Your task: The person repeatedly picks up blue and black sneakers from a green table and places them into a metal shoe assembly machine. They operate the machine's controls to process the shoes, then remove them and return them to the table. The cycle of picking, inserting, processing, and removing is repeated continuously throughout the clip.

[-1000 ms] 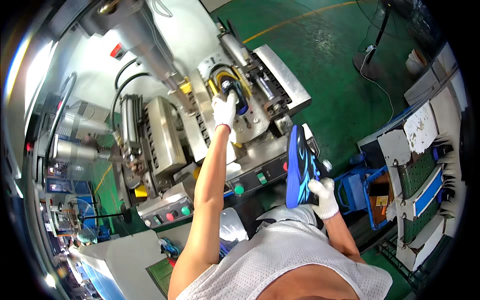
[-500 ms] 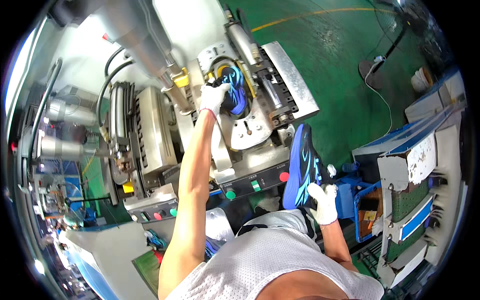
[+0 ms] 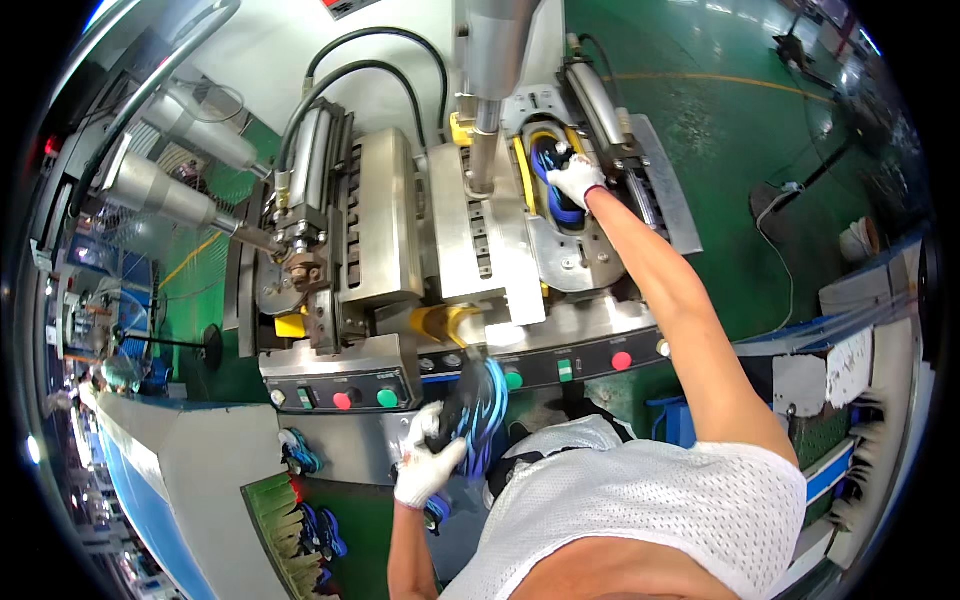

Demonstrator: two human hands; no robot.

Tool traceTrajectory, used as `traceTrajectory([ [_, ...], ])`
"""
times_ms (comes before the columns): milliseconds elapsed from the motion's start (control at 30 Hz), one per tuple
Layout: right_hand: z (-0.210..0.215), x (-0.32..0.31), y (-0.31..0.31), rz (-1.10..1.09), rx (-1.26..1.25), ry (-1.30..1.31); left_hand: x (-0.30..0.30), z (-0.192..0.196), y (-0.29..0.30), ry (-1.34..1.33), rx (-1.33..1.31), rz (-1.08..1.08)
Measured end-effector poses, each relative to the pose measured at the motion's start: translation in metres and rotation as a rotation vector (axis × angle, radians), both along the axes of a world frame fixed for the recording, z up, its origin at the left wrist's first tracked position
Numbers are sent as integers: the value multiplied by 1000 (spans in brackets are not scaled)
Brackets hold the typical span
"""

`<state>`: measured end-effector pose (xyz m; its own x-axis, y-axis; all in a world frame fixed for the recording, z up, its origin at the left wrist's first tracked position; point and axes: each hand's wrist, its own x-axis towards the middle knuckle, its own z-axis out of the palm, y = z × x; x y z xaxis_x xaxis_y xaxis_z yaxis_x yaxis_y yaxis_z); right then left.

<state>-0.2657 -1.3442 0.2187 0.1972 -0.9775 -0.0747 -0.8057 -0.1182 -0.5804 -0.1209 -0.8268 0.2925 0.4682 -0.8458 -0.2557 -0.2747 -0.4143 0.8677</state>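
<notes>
My left hand, in a white glove, grips a sports shoe with a dark upper and blue and purple streaks. This shoe is tilted in front of the machine's control panel, its far end beside a blurred yellow piece. My right hand, also gloved, is closed on a blue and black shoe seated in the right station's oval mould. Its fingers partly cover that shoe's upper. A thick metal press cylinder stands just left of the right station.
The control panel with coloured buttons runs along the machine's near edge. Beside the right station lies a metal side block. More shoes lie low at the left, next to a green board. A fan base stands on the right-hand floor.
My left hand has come back from the mould and now holds a shoe near my body. My right hand has moved from the near right forward to the mould. The view has shifted left.
</notes>
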Motion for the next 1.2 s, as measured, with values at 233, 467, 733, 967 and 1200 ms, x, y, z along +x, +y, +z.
traceTrajectory([
  [233,-68,19,-17,-13,-209,125,-9,-128,174,-330,433,470],
  [467,-22,15,-2,56,-46,216,-21,-283,208,-137,692,761],
  [733,-5,8,328,750,-277,-301,-38,-300,202,-321,298,857],
  [967,-78,24,395,946,-450,603,-32,-226,230,-100,165,715],
  [1200,-96,70,573,984,498,192,-14,-184,298,-306,63,915],
])
